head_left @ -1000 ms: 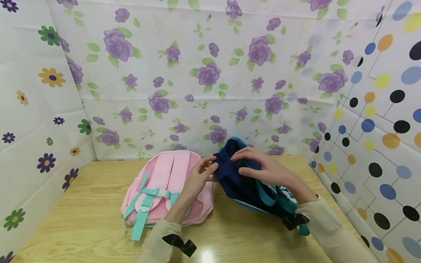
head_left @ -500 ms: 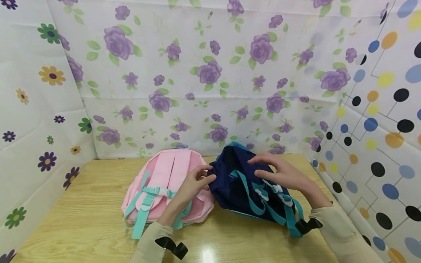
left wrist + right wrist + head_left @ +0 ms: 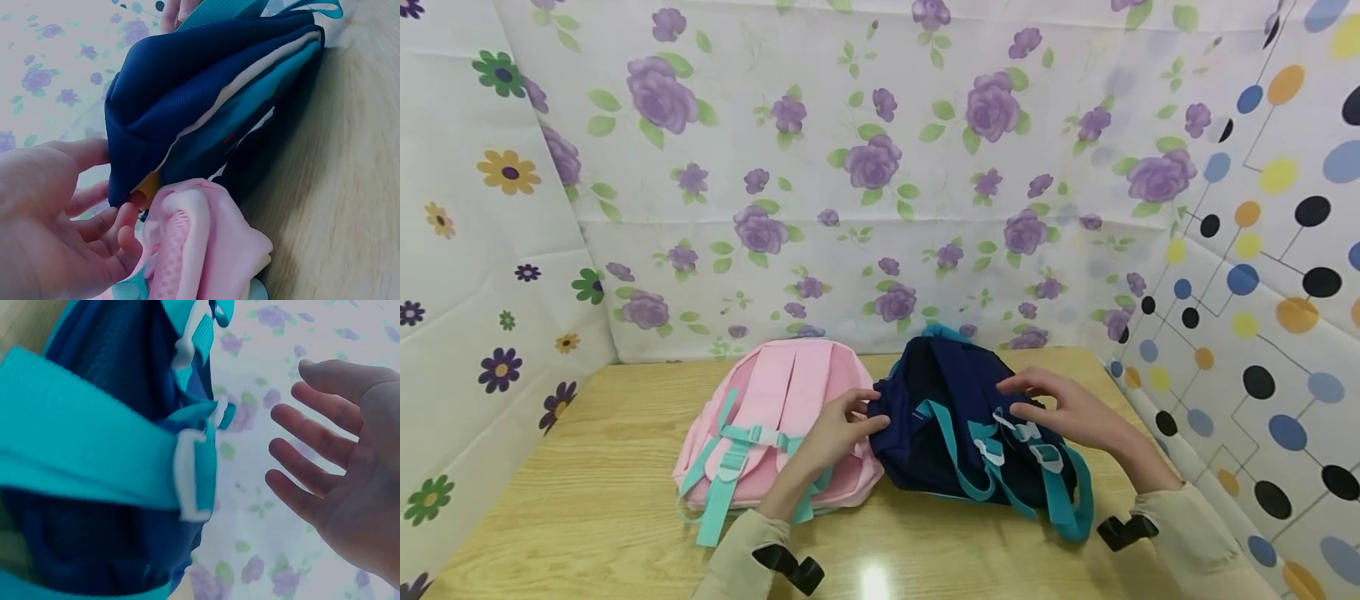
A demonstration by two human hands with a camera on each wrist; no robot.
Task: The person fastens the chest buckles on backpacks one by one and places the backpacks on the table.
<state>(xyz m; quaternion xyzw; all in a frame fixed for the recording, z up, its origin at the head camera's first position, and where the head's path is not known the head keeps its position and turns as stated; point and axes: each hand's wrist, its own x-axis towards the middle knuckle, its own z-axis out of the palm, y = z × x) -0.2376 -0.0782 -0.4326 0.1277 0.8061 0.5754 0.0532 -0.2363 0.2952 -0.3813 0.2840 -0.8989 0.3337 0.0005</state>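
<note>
A navy backpack point(image 3: 973, 367) with teal straps lies on the table, its strap side up. My left hand point(image 3: 833, 429) is at its left end. In the left wrist view, the left thumb and fingers point(image 3: 128, 240) lie on either side of the navy corner and pinch it. Above the backpack's right side hovers my right hand point(image 3: 1067, 408), fingers spread and loosely bent. From the right wrist, that hand point(image 3: 350, 437) shows apart from the bag and holds nothing. A pink backpack point(image 3: 775, 371) with mint straps lies beside it, under the left hand and forearm.
The wooden table point(image 3: 602, 450) carries both backpacks. A flowered curtain point(image 3: 820, 167) stands behind it, and a dotted sheet point(image 3: 1262, 333) borders the right. White buckles point(image 3: 1045, 457) and a loose teal strap point(image 3: 1078, 508) lie on the navy bag's right side.
The navy backpack has settled lower and flatter, with its straps now spread into view. My right hand has drawn off it to the right. My left hand has shifted slightly down and left.
</note>
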